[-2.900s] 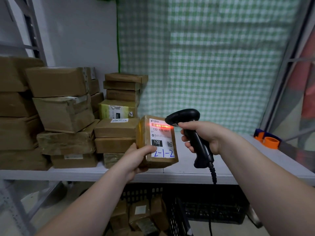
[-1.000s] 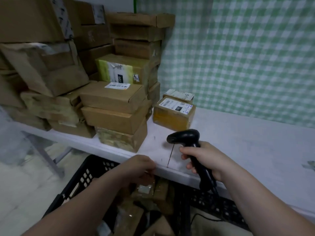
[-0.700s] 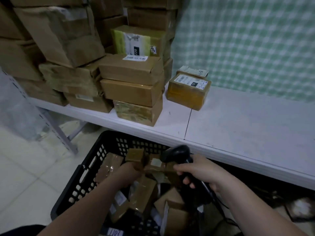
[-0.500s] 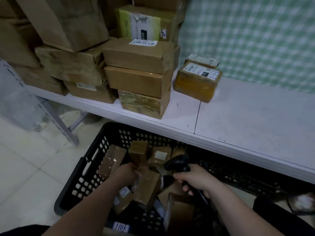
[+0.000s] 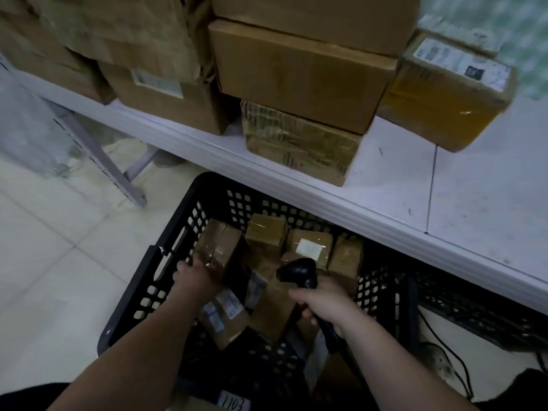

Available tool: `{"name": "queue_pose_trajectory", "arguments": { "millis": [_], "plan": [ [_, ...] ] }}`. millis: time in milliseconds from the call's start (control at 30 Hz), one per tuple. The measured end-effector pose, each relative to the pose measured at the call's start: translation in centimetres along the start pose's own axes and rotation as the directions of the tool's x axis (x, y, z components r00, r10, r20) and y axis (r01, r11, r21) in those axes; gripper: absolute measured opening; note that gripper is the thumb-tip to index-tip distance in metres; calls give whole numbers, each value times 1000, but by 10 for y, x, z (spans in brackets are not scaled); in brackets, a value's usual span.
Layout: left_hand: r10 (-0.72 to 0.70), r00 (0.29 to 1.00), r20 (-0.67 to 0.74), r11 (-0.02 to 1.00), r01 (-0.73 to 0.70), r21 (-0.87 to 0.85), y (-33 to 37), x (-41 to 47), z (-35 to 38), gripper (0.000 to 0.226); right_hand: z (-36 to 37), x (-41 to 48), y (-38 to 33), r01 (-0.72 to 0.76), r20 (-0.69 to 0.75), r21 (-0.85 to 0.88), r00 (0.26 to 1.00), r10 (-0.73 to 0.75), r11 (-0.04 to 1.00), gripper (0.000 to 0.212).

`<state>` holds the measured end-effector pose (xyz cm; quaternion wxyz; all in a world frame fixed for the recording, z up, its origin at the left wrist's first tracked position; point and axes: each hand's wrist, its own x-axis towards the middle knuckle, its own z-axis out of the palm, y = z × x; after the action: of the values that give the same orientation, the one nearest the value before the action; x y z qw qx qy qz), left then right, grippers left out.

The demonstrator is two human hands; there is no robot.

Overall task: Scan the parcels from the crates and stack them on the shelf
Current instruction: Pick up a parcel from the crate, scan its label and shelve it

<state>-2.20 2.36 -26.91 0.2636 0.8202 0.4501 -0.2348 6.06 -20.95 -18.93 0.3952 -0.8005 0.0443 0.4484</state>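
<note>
Taped parcel [image 5: 219, 249]: brown with shiny tape bands, lying tilted at the far left of the crate [image 5: 139, 295], close to its left wall. Left hand [image 5: 194, 277] has its fingers curled over the parcel's near end and grips it. The parcel does not look lifted clear yet. Other small parcels [image 5: 308, 247] stand packed to its right along the crate's far wall, and more lie nearer.

Right hand [image 5: 323, 304] is closed round the handle of the black scanner [image 5: 299, 269], whose head points far-left over the crate's middle. No beam shows.

Step, as I read it: picking the next parcel, before the scan. The next move calls for lifting it free of its neighbours and turning it until a label faces the scanner, since none shows on the visible faces. After that it goes on the shelf [image 5: 480, 200], which has bare surface near the yellow parcel [image 5: 441, 96], right of the stack of boxes [image 5: 299, 78].

Against earlier: half a second ago the left hand was at the crate's middle among the upright parcels, and it is now further left on the taped one. Nearly three seconds ago it held a labelled parcel up under the scanner's red line. A parcel of that look now sits on the shelf. The grip on the scanner is unchanged.
</note>
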Motion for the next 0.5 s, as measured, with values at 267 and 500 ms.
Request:
{"name": "queue_pose_trajectory", "arguments": {
  "millis": [267,500],
  "plan": [
    [22,999,-49,1000,-22,10,-2,21,19,125,16,18,-8,4,-13,21,1000,-3,1000,12],
    [28,990,-135,999,-34,-40,2,11,20,109,17,11,-7,13,-39,27,999,-12,1000,13]
  ]
}}
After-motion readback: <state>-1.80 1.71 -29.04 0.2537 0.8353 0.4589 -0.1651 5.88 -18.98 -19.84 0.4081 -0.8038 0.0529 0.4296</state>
